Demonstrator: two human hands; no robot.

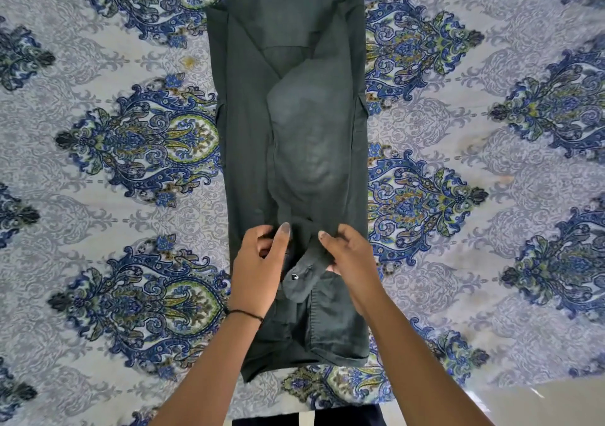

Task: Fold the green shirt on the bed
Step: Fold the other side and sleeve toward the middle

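The dark green shirt (288,163) lies lengthwise on the bed (114,163), sides folded inward, no readable label showing. The left hand (258,268) and right hand (350,258) each pinch the buttoned cuff (299,281) fabric.

Two bare forearms reach forward, hands side by side and close together.

The left hand (257,268) lies back-up with its fingers curled under and the thumb pointing ahead; a thin dark wristband (244,313) circles its wrist. The right hand (352,255), just beside it and a little apart, turns its palm inward, fingers bent and pinched shut on cloth, thumb pointing toward the left hand. Both arms are bare to the lower edge of view.
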